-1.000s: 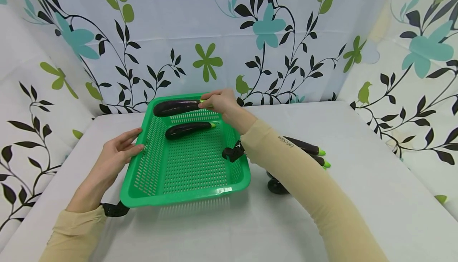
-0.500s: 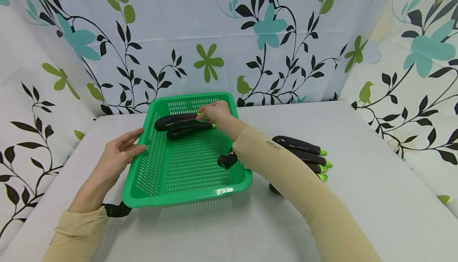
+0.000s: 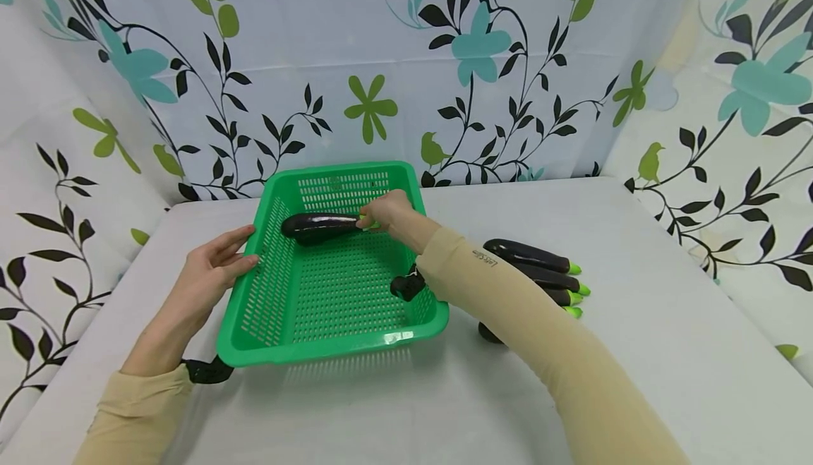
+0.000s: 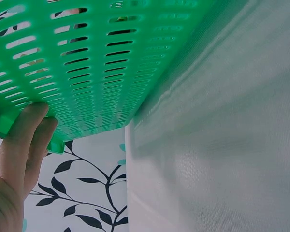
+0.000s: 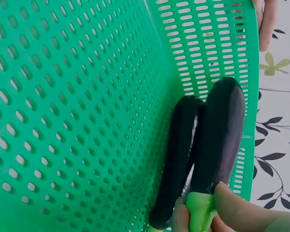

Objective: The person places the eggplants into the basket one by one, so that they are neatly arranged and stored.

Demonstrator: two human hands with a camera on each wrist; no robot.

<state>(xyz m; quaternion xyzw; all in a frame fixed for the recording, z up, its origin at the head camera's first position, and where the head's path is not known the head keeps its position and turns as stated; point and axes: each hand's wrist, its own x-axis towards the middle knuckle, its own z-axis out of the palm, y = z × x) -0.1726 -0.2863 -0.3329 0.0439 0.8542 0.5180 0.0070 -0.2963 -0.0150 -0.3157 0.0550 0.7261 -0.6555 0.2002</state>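
Observation:
In the head view my right hand (image 3: pixel 396 214) reaches into the green plastic basket (image 3: pixel 330 359) and pinches an eggplant (image 3: pixel 320 224) by its stem end. The right wrist view shows thumb and fingers around the green cap of this eggplant (image 5: pixel 220 135). A second eggplant (image 5: pixel 180 150) lies beside it, close against it, on the basket's floor near the perforated side wall. My left hand (image 3: pixel 212 271) holds the basket's left rim, thumb at the rim. From the left wrist its fingers (image 4: pixel 21 140) lie against the outside of the basket wall (image 4: pixel 101 72).
Several more eggplants (image 3: pixel 530 255) lie together on the white table (image 3: pixel 635 352), right of the basket and partly hidden by my right sleeve (image 3: pixel 540 352). A patterned curtain (image 3: pixel 381 49) rises behind the table and along both sides.
My right hand has lowered its eggplant from the basket's far rim down to the eggplant inside, which it now largely covers in the head view. My left hand stays at the rim.

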